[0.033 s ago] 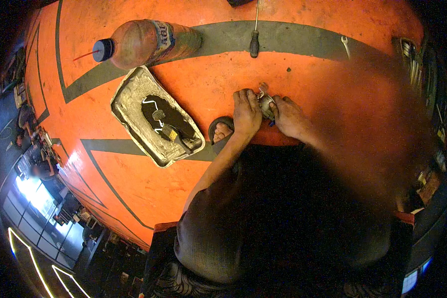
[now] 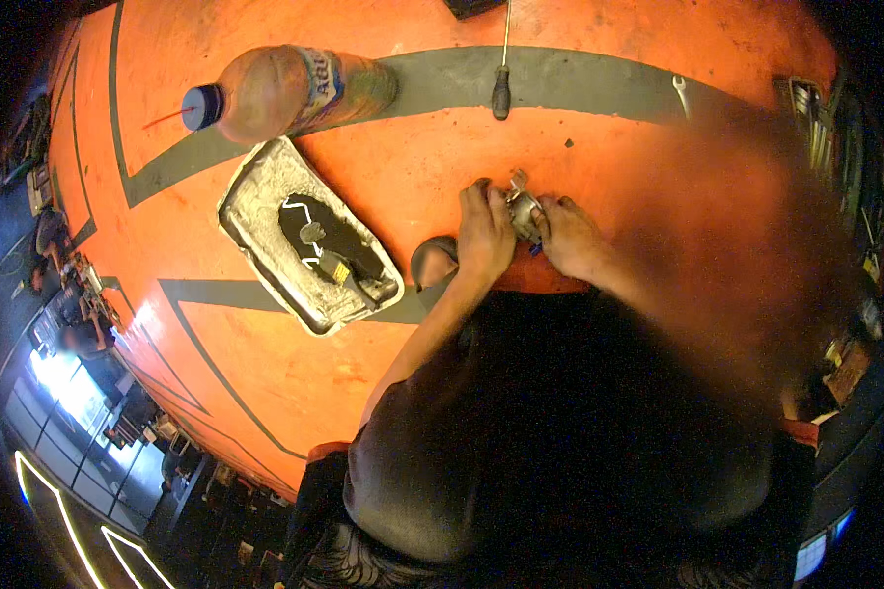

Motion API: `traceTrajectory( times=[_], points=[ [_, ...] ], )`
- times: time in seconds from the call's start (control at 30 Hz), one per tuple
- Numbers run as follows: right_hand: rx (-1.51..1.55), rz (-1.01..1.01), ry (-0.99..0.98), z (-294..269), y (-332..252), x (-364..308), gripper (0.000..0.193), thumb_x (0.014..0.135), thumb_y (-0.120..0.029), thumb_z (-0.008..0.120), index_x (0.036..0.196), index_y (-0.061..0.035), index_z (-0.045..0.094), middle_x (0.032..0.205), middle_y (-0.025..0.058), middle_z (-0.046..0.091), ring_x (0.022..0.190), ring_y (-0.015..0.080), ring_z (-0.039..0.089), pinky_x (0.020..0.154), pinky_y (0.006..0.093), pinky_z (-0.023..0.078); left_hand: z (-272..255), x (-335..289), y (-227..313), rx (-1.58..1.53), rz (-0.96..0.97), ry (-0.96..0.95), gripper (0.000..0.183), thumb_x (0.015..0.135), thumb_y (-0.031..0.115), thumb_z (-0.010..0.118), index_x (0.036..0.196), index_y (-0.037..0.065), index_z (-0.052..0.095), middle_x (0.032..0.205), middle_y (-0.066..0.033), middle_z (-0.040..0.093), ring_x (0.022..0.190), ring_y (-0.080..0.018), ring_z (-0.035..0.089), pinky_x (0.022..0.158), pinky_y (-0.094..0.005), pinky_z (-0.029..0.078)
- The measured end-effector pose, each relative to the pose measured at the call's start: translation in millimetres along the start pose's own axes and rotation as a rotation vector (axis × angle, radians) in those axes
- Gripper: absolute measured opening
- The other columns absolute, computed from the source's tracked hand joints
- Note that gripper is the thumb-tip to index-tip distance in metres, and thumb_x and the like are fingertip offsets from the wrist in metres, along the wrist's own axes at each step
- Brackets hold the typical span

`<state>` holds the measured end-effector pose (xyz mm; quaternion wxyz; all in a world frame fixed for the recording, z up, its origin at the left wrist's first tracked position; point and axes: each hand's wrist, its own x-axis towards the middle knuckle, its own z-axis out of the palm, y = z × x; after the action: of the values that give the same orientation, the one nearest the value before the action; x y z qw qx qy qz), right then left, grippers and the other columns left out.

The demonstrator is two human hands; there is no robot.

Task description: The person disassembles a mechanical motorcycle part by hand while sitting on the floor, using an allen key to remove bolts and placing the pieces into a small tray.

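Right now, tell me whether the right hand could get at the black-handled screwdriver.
Probably yes: nothing bulky shows between the right hand and the screwdriver ahead of it, though it would likely need to release the metal part.

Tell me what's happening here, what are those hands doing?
A person's left hand and right hand are holding a small metal part between them, near the edge of an orange surface. To the left is a tray with small things in it, and a bottle beyond that. A screwdriver and a wrench lie farther away, with neither hand on them.
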<state>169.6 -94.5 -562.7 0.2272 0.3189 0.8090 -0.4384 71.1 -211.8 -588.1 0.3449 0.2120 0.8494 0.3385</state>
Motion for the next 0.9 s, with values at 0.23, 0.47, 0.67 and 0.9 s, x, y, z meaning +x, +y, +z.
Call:
traceTrajectory(
  times=[0.23, 0.47, 0.67, 0.9],
  points=[
    [-0.094, -0.026, -0.049, -29.4, -3.8, -7.7, 0.033, 0.094, -0.025, 0.042, 0.101, 0.0033, 0.057, 0.08, 0.0286, 0.063, 0.079, 0.0444, 0.063, 0.078, 0.0535, 0.049, -21.1, -23.4, 19.8, 0.522, 0.208, -0.178, 0.106, 0.066, 0.052, 0.077, 0.139, -0.006, 0.025, 0.128, -0.0252, 0.042, 0.111, -0.0409, 0.053, 0.09, -0.0457, 0.048],
    [-0.248, 0.03, -0.111, -43.3, -19.7, -3.3, 0.032, 0.09, -0.028, 0.047, 0.09, -0.0015, 0.065, 0.084, 0.0235, 0.066, 0.081, 0.041, 0.065, 0.076, 0.0513, 0.051, -4.5, -9.6, 28.6, 0.428, -0.068, -0.24, 0.097, 0.072, 0.05, 0.071, 0.134, -0.006, 0.022, 0.129, -0.0248, 0.036, 0.103, -0.0442, 0.058, 0.079, -0.0477, 0.053],
    [-0.326, 0.045, -0.149, -39.9, -27.7, -2.8, 0.027, 0.084, -0.025, 0.052, 0.088, -0.0047, 0.069, 0.085, 0.0205, 0.068, 0.082, 0.0369, 0.067, 0.075, 0.0491, 0.053, 3.8, -11.8, 28.7, 0.334, -0.13, -0.189, 0.081, 0.074, 0.032, 0.071, 0.13, -0.002, 0.025, 0.129, -0.0233, 0.035, 0.096, -0.0475, 0.059, 0.076, -0.0532, 0.052],
    [-0.5, 0.023, -0.266, -54.0, -54.1, 8.1, 0.019, 0.079, -0.016, 0.056, 0.086, -0.0055, 0.071, 0.087, 0.0171, 0.07, 0.084, 0.0332, 0.068, 0.074, 0.0439, 0.054, 3.2, -10.8, 20.7, 0.413, -0.08, -0.186, 0.087, 0.073, 0.038, 0.072, 0.13, -0.006, 0.024, 0.133, -0.0263, 0.032, 0.096, -0.0453, 0.061, 0.077, -0.0501, 0.052]
  ],
)
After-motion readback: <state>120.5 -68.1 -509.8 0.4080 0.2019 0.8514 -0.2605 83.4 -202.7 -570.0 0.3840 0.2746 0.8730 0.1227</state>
